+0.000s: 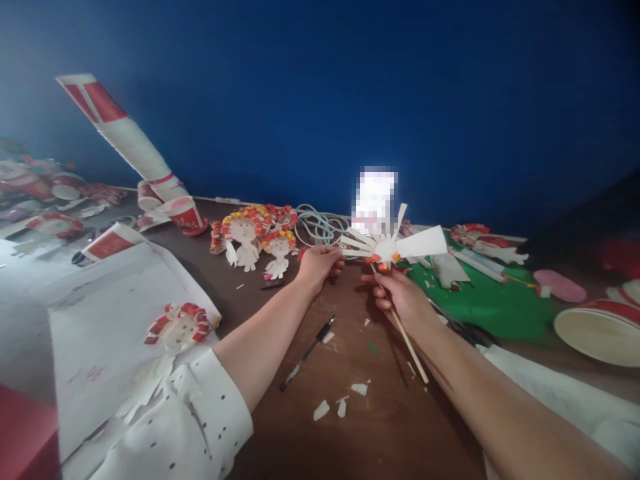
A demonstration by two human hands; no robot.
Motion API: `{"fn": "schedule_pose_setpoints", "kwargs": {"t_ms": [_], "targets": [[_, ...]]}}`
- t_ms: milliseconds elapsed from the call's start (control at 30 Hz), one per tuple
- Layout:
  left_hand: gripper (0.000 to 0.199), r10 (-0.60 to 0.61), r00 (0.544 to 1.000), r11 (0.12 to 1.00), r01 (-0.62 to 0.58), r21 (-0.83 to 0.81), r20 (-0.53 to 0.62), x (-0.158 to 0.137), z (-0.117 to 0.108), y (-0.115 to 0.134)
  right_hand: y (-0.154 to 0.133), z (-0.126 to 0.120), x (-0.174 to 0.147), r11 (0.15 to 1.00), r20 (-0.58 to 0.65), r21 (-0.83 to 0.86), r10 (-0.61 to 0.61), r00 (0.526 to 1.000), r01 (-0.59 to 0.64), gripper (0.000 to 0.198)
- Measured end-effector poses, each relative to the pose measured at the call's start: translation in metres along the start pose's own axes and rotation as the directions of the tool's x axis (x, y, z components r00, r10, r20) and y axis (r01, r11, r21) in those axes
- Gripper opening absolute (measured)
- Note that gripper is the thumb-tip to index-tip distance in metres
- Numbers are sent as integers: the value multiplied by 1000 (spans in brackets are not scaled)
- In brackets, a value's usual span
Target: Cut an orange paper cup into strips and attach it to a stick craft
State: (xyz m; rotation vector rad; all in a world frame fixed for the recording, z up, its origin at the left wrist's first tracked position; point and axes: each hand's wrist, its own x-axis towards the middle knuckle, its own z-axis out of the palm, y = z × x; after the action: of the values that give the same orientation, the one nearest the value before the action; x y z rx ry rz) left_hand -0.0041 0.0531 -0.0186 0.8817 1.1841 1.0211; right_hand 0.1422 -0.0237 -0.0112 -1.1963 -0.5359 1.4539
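A paper cup cut into splayed white strips (386, 251) is held up over the brown table, some of its short strips curled into orange-and-red rolls. My left hand (320, 267) pinches the tip of one strip on its left side. My right hand (403, 297) is closed around a thin pale wooden stick (407, 343), just below the cut cup. The stick's upper end reaches the rolls, and its lower end slants down toward me. Whether the right fingers also grip the cup is hidden. A black pen (309, 353) lies on the table below my hands, among white paper scraps (321, 410).
Finished paper dolls with curled red hair (245, 230) lie at the back, near a coiled pale cable (323, 227). Stacked red-and-white cups (125, 143) lean at left. Scissors (473, 331) and a green sheet (480, 300) are at right. A blurred bright phone-like screen (375, 197) stands behind.
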Motion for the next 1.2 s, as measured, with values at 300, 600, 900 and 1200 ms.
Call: {"fn": "schedule_pose_setpoints", "kwargs": {"t_ms": [300, 600, 900, 1200], "targets": [[7, -136, 991, 990, 136, -44, 14, -7, 4, 1, 0, 18, -28, 972, 70, 21, 234, 970, -236, 13], [14, -208, 977, 977, 209, -41, 38, -15, 9, 5, 6, 16, 0, 987, 85, 59, 146, 986, -152, 13], [12, -200, 977, 970, 208, -127, 68, -16, 10, 3, 4, 13, 10, 972, 239, 142, 152, 959, -190, 28], [15, -212, 964, 956, 239, -171, 160, -15, 6, 4, 4, 13, 8, 990, 169, 77, 106, 980, -120, 26]]}}
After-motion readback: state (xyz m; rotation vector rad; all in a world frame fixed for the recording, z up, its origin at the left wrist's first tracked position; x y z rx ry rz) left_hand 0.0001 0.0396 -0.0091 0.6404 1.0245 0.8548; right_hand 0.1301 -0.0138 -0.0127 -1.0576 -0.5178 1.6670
